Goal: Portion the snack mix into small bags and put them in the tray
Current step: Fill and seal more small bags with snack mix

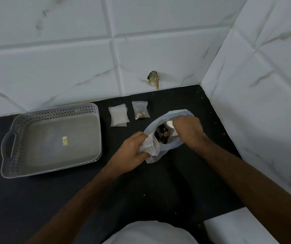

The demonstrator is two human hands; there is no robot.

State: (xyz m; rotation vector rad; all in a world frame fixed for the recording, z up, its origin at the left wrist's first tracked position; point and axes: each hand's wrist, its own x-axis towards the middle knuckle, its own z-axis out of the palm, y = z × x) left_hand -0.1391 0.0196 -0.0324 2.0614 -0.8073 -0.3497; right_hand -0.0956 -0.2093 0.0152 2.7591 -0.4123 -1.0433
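Observation:
A large pale plastic bag [174,146] of dark and orange snack mix [162,135] lies open on the black counter. My left hand [135,148] grips a small clear zip bag [152,145] at the big bag's near rim. My right hand [187,128] reaches into the big bag, its fingers curled round a white scoop [170,124]. A filled small bag [141,110] lies behind, beside a stack of empty small bags [118,116]. The grey perforated tray [53,110] sits at the left with only a yellow sticker [64,140] inside.
The black counter [158,191] meets white tiled walls at the back and right, forming a corner. A dark broken spot [153,79] marks the back wall. My white garment [148,233] shows at the bottom edge.

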